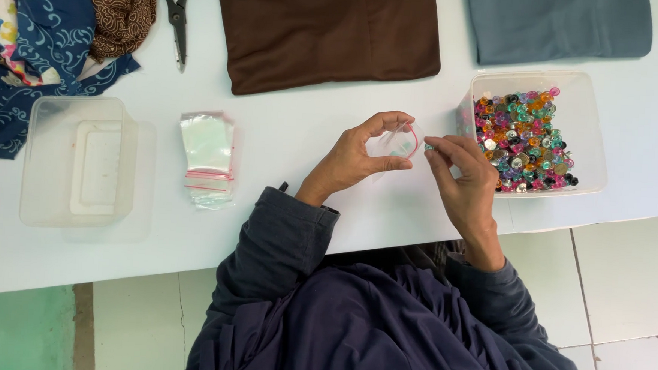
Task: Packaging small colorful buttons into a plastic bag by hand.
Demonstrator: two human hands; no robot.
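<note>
A small clear bag [396,143] with a red zip strip sits held open above the white table [286,141], just left of a clear tub [591,131] filled with many-coloured beads [524,140]. The left hand [354,158] curls its fingers [381,123] and thumb round the bag's mouth, gripping it. The right hand [461,177] pinches a small greenish bead [429,147] between fingertips at the bag's opening. Well left of the bag lies a stack of flat bags [207,156] with red strips, and farther left an empty clear tub [79,161]. Beyond the bag lie brown cloth [326,31], grey-blue cloth [559,26], scissors [176,12] and patterned fabrics [44,35]. Pale floor tiles [624,283] show below the table edge.
</note>
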